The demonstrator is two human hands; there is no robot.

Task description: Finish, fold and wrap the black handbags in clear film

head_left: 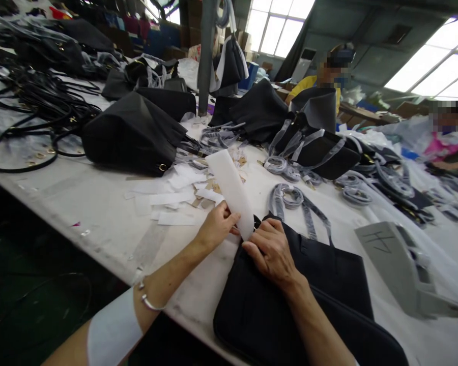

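My left hand (218,224) pinches a white foam strip (232,185) between thumb and fingers, and the strip stands up at a slant. Its lower end meets the top corner of a black handbag (255,310) lying flat at the table's front edge. Curled over that corner, my right hand (273,250) grips the bag close to the strip's end; its fingertips are partly hidden. A plastic-wrapped strap (286,195) lies coiled just beyond the bag.
Loose white strips (175,198) are scattered left of my hands. Black bags (133,132) and a heap of black straps (41,112) lie farther back. A grey tape dispenser (389,269) stands right. A metal post (206,61) rises behind. A person in yellow (309,84) is across the table.
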